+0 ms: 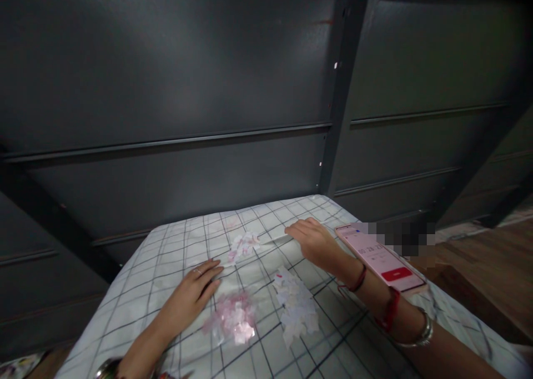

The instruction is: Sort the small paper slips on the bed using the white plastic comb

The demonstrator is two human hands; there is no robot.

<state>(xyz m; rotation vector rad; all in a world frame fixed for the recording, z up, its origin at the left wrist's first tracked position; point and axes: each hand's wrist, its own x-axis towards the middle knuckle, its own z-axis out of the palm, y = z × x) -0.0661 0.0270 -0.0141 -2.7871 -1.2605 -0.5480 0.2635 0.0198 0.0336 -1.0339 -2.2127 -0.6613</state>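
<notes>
My left hand lies palm down on the white checked cloth, fingers stretched out and a ring on one of them. My right hand is closed, its bent fingers pressed together at the cloth. A crease in the fabric runs leftward from those fingertips, which are partly hidden. Between and beyond the hands sits a small pile of white and pink scraps. Closer to me, a heap of shiny pinkish clear pieces rests beside my left hand. Below my right hand is a spread of white paper-like scraps.
A phone showing a timer and a red button lies by my right forearm, near the cloth's right edge. Dark grey metal panels stand upright behind the covered surface. Wooden flooring shows at the right.
</notes>
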